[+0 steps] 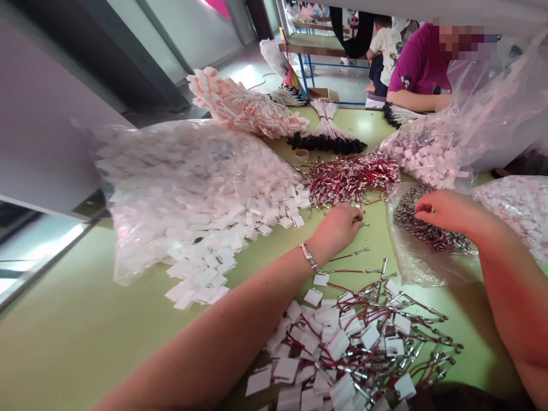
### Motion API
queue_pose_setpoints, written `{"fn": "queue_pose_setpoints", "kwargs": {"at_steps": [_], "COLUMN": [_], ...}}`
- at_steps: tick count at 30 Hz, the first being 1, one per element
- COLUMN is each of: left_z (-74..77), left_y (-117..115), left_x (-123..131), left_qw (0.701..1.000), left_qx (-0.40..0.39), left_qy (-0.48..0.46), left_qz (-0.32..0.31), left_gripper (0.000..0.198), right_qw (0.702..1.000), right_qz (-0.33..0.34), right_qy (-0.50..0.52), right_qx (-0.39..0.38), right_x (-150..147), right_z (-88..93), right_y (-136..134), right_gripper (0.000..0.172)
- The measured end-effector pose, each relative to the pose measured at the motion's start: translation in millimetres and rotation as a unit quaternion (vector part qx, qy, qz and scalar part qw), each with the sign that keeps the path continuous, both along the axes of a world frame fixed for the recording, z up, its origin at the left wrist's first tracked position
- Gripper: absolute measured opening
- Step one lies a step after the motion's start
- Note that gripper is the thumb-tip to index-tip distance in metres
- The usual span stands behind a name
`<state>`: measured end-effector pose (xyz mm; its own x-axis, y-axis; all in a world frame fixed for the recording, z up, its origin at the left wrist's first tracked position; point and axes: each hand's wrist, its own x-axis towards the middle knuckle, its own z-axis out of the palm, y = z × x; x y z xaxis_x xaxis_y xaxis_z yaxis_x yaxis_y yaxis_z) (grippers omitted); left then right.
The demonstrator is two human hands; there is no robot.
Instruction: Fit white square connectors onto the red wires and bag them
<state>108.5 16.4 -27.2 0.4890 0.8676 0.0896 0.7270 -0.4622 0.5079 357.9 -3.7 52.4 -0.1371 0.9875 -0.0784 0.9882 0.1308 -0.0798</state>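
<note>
My left hand [339, 229] is closed in a pinch over the green table [141, 331]. A small metal terminal pokes out at its fingertips, seemingly the end of a short red wire [365, 224] mostly hidden by the fingers. Just above an open clear bag of metal-ended pieces [411, 214] hovers my right hand [443, 210], its thumb and fingers pressed together; what they hold, if anything, is hidden. Below the hands spreads a heap of red wires with metal ends and white plastic tabs [338, 344]. Beyond my left hand lies a pile of red wires [351, 178].
A big clear bag of white plastic pieces [192, 177] spills out on the left. At the back are bundled white wires with black ends [327, 140], pinkish-white bundles [244, 105] and a tape roll [302, 154]. More bags [514, 205] stand right. A person in purple [422, 63] sits opposite.
</note>
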Motion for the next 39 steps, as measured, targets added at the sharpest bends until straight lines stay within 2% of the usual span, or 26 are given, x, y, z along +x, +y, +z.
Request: {"fn": "queue_pose_setpoints", "kwargs": {"at_steps": [3, 5, 7, 10, 14, 18, 25, 27, 30, 32, 35, 39], "left_z": [3.8, 8.3, 15.4, 28.3, 38.5, 38.6, 27.1, 24.8, 23.8, 24.2, 24.7, 23.0], "left_y": [-1, -3, -5, -8, -14, -19, -21, -22, -23, -24, -25, -28], "left_x": [-3, -5, -8, -15, -21, -22, -22, -22, -21, -21, -20, -18], "left_qw": [0.999, 0.998, 0.997, 0.987, 0.968, 0.949, 0.95, 0.943, 0.928, 0.925, 0.929, 0.933], "left_qx": [0.015, 0.034, 0.072, 0.104, -0.027, -0.123, -0.183, -0.196, -0.224, -0.227, -0.216, -0.209], "left_qy": [0.04, 0.042, -0.004, -0.124, -0.244, -0.273, -0.249, -0.267, -0.293, -0.297, -0.298, -0.294], "left_qz": [-0.014, -0.016, -0.014, -0.001, 0.06, 0.096, 0.041, 0.043, 0.056, 0.062, 0.047, 0.02], "left_gripper": [0.014, 0.015, 0.013, 0.01, 0.009, 0.008, 0.019, 0.02, 0.022, 0.022, 0.021, 0.021], "right_qw": [0.995, 0.992, 0.986, 0.979, 0.976, 0.973, 0.972, 0.975, 0.985, 0.989, 0.963, 0.937], "right_qz": [0.047, 0.071, 0.091, 0.11, 0.105, 0.105, 0.145, 0.148, 0.119, 0.123, 0.151, 0.152], "right_qy": [-0.069, -0.1, -0.136, -0.172, -0.192, -0.207, -0.177, -0.165, -0.11, 0.001, 0.197, 0.288], "right_qx": [-0.052, -0.042, -0.033, -0.017, -0.002, 0.019, 0.042, 0.036, 0.052, 0.086, 0.107, 0.125], "right_x": [-5, -13, -20, -24, -27, -33, -30, -27, -28, -37, -58, -79], "right_z": [-3.7, -10.2, -17.1, -24.8, -29.6, -31.8, -34.5, -33.1, -27.9, -25.3, -28.6, -43.1], "right_y": [1, 1, 2, 3, 3, 1, 2, 4, 2, -5, -17, -26], "right_gripper": [0.017, 0.019, 0.018, 0.02, 0.024, 0.027, 0.028, 0.029, 0.029, 0.027, 0.02, 0.018]}}
